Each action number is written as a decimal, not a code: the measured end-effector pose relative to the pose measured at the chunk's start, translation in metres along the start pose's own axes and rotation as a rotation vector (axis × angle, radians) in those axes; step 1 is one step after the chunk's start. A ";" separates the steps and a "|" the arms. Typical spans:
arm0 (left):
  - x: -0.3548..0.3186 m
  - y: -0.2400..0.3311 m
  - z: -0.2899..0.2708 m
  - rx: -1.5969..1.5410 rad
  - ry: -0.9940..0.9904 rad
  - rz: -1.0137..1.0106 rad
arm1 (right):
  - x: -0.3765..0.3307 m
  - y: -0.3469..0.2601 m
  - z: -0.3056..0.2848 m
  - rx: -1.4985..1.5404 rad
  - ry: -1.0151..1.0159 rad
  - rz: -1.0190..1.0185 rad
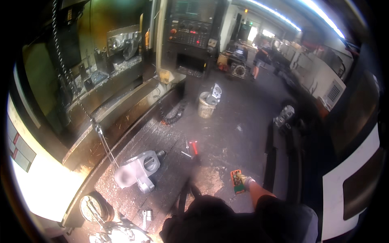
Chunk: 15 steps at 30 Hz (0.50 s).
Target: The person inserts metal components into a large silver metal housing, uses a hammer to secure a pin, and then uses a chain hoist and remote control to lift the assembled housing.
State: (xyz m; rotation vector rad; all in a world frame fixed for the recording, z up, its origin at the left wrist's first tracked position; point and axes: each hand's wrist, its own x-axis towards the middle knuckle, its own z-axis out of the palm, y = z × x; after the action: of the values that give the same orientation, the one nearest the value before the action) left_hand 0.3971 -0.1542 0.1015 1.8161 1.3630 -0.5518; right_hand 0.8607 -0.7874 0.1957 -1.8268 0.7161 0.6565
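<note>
right hand (pixel 245 180) fingers wrapped around an orange control pendant (pixel 236 181), metal casting (pixel 139 169) hanging on a chain (pixel 73 87)

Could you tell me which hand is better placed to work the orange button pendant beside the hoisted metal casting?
Right, probably. The gloved right hand already grips the orange button pendant, while the grey metal casting hangs on the chain hook. The left hand isn't visible.

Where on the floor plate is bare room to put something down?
Bare floor lies between the bucket and the red-handled tool, and right of that tool toward the right hand, which holds an orange pendant control. It is crowded around the hanging grey casting and the metal parts at lower left.
</note>
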 end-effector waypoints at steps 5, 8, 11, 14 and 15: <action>-0.012 0.081 -0.024 -0.222 -0.120 0.108 | -0.035 0.011 -0.012 0.282 0.013 0.034; 0.056 0.087 -0.005 -0.165 -0.107 0.222 | -0.026 0.030 -0.047 0.060 0.123 -0.162; 0.077 0.083 -0.008 -0.228 -0.168 0.333 | -0.035 0.037 -0.034 0.069 0.070 -0.141; 0.090 0.069 -0.027 0.024 -0.177 0.371 | -0.046 0.022 -0.025 0.397 -0.065 0.069; 0.092 0.016 -0.077 0.159 -0.080 0.368 | -0.046 0.016 0.029 0.433 -0.189 0.110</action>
State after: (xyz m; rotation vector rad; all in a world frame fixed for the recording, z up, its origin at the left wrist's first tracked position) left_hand 0.4340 -0.0394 0.0854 2.0870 0.9206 -0.5391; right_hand 0.8142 -0.7570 0.2094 -1.3192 0.7675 0.6754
